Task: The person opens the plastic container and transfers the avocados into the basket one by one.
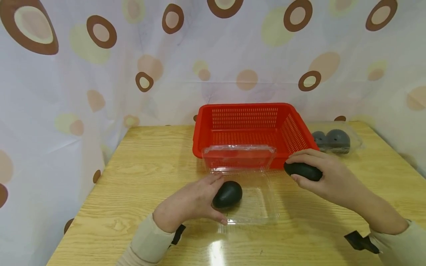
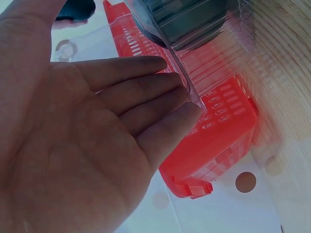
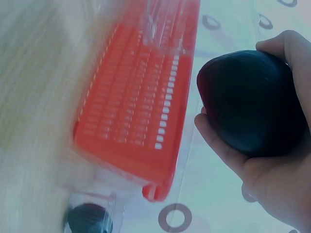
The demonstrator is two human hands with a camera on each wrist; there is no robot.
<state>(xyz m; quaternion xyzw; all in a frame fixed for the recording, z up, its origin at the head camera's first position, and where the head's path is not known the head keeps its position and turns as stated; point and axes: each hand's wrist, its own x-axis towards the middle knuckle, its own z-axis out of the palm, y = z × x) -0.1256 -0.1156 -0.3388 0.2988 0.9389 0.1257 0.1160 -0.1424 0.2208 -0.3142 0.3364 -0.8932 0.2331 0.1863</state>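
In the head view my right hand (image 1: 336,177) grips a dark green avocado (image 1: 303,171), held up to the right of an unlidded clear plastic clamshell box (image 1: 263,207). The right wrist view shows that avocado (image 3: 250,104) between thumb and fingers. A second avocado (image 1: 228,194) lies in the left part of the box. My left hand (image 1: 191,203) is at the box's left side, its fingers (image 2: 141,92) nearly straight against the outside of the clear wall in the left wrist view. The box's lid (image 1: 237,157) stands raised at the back.
Behind the box stands a red slotted plastic basket (image 1: 246,138), which the raised lid partly overlaps. A closed clear box (image 1: 356,138) with dark avocados sits at the back right. The wooden table (image 1: 146,166) meets a patterned curtain (image 1: 186,66) behind and at the sides.
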